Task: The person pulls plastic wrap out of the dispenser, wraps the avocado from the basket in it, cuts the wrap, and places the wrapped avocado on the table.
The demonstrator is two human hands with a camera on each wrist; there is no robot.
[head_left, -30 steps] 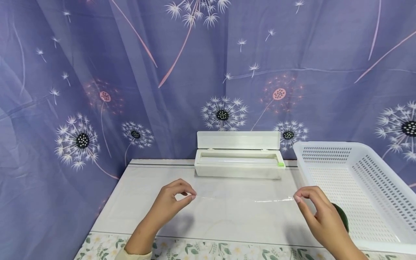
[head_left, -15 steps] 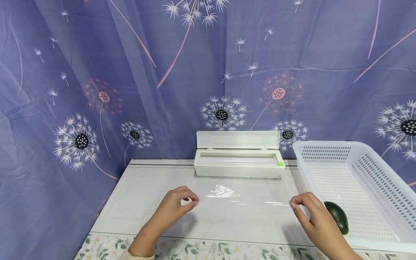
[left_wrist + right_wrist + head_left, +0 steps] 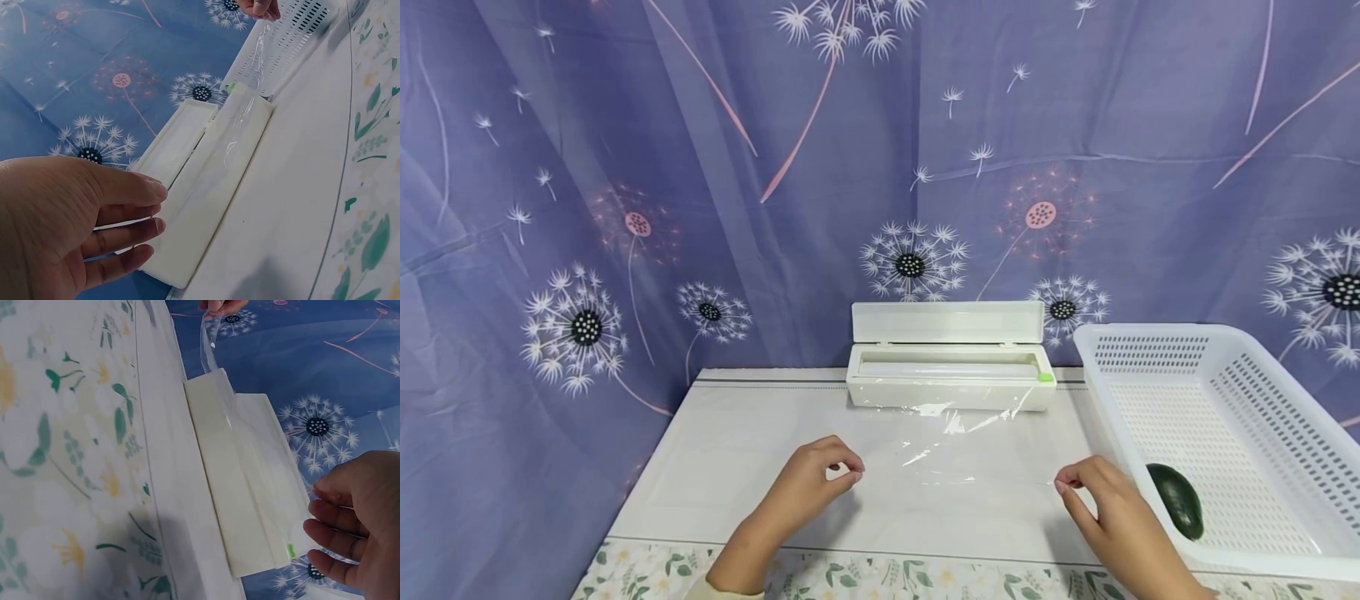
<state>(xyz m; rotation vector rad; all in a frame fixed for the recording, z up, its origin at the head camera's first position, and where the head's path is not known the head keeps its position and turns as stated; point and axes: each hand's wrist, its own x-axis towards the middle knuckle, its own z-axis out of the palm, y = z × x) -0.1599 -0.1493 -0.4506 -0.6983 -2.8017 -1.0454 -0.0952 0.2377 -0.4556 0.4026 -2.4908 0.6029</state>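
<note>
A clear sheet of cling film (image 3: pixel 955 423) stretches between both hands above the white table, visible mostly by its glints. At its left corner, thumb and fingertips of my left hand (image 3: pixel 812 483) pinch the film. My right hand (image 3: pixel 1108 512) pinches the opposite corner in the same way, near the basket. Behind the sheet stands a long white cling film box (image 3: pixel 880 395), its lid (image 3: pixel 947 322) raised and the roll (image 3: pixel 947 370) showing inside. In the left wrist view the film (image 3: pixel 262 47) runs up to the other hand in front of the box.
At the right stands a white perforated basket (image 3: pixel 1150 354) with a dark green, oval fruit or vegetable (image 3: pixel 1176 502) inside. A purple dandelion-print curtain (image 3: pixel 805 250) hangs behind the table. Floral cloth (image 3: pixel 850 575) lines the near edge.
Both hands have moved slightly nearer to the person and a little closer together. More glints now show across the film. The green item in the basket has come into fuller view.
</note>
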